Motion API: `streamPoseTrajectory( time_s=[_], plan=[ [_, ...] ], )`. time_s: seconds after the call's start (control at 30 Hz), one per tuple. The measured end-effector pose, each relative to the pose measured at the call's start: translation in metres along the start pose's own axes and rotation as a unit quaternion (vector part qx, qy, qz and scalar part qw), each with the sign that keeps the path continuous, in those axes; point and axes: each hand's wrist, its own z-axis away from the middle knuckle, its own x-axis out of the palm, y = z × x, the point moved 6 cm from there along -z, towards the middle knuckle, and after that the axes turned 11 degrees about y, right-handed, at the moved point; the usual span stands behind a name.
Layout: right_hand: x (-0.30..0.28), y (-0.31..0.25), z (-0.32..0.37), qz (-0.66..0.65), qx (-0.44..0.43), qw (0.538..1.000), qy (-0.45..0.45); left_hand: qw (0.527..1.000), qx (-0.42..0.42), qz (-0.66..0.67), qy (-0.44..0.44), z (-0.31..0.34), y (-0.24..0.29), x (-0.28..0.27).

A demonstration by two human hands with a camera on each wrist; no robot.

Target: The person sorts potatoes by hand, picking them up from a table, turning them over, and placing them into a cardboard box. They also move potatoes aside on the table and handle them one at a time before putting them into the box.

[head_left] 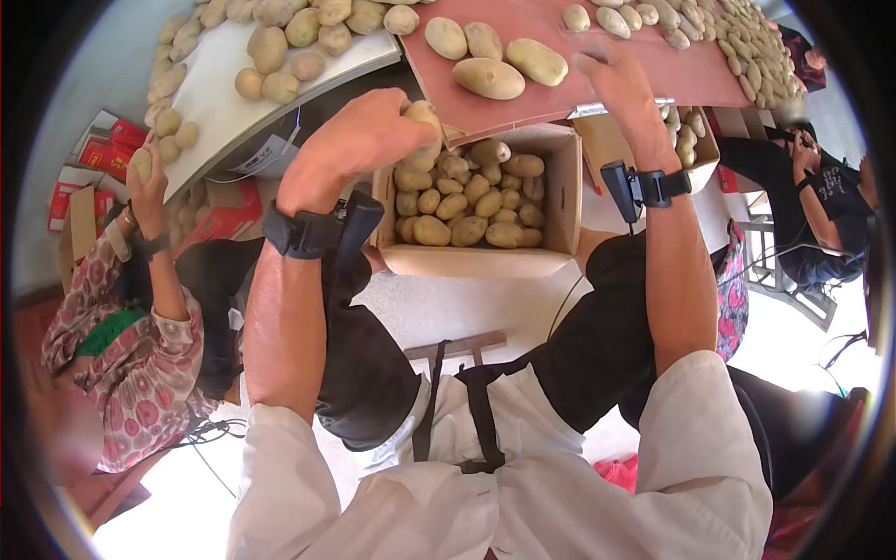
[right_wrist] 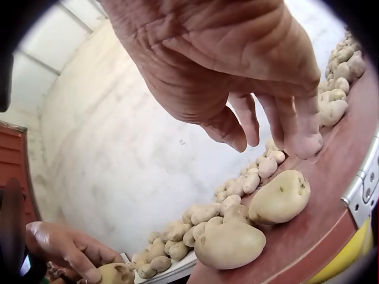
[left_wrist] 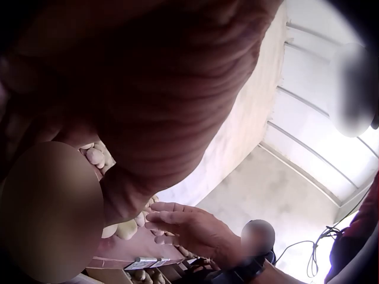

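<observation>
My left hand [head_left: 359, 135] is curled round a potato [head_left: 423, 119] above the back left of a cardboard box [head_left: 485, 262] of potatoes. In the right wrist view the left hand [right_wrist: 74, 248] pinches that potato [right_wrist: 115, 274] at lower left. The left wrist view shows the hand dark and close. My right hand [head_left: 611, 79], fingers bent loosely and holding nothing, is over the red table [head_left: 429, 79]. Beside it lie several large potatoes, one [head_left: 538, 62] nearest. The right wrist view shows the right hand [right_wrist: 231, 71] with fingers hanging down above a potato [right_wrist: 279, 197].
A white table [head_left: 219, 103] with potatoes adjoins the red one at the left. Another box [head_left: 602, 140] with potatoes stands right of the middle box. One person [head_left: 131, 373] sits at left holding a potato, another [head_left: 835, 201] at right. Potatoes are heaped along the far right edge.
</observation>
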Motion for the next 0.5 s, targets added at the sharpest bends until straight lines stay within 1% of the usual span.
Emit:
streamPoseTrajectory(
  time_s=[0.1, 0.17, 0.2, 0.23, 0.27, 0.3, 0.33, 0.4, 0.43, 0.5],
  plan=[
    [-0.007, -0.008, 0.003, 0.02, 0.0, 1.0, 0.001, 0.999, -0.001, -0.026, -0.035, 0.0, -0.005, 0.018],
    [-0.008, -0.006, 0.004, 0.03, 0.0, 1.0, 0.004, 0.996, -0.011, -0.014, -0.083, 0.003, -0.007, 0.037],
    [-0.007, -0.005, 0.003, 0.029, -0.01, 1.0, 0.003, 0.993, 0.013, -0.017, -0.118, 0.006, 0.004, 0.043],
    [-0.006, -0.004, 0.001, 0.03, -0.022, 0.999, 0.003, 0.993, 0.019, -0.018, -0.114, 0.007, 0.009, 0.051],
    [-0.007, -0.003, -0.001, 0.031, -0.027, 0.999, 0.01, 0.994, 0.051, -0.002, -0.101, 0.007, 0.014, 0.063],
    [-0.006, 0.0, 0.0, 0.023, -0.016, 1.0, 0.013, 0.993, 0.081, 0.015, -0.088, 0.009, 0.024, 0.068],
    [-0.005, 0.002, 0.0, 0.015, -0.005, 1.0, 0.014, 0.993, 0.085, 0.016, -0.084, 0.009, 0.029, 0.072],
    [-0.003, 0.002, 0.003, 0.01, -0.001, 1.0, 0.016, 0.984, 0.104, 0.109, -0.095, 0.012, 0.047, 0.074],
    [-0.002, 0.003, 0.004, 0.004, 0.007, 1.0, 0.015, 0.984, 0.107, 0.109, -0.092, 0.012, 0.052, 0.07],
    [0.005, 0.012, 0.002, 0.0, 0.022, 1.0, 0.003, 0.983, 0.07, 0.129, -0.112, 0.014, 0.061, 0.058]
  ],
)
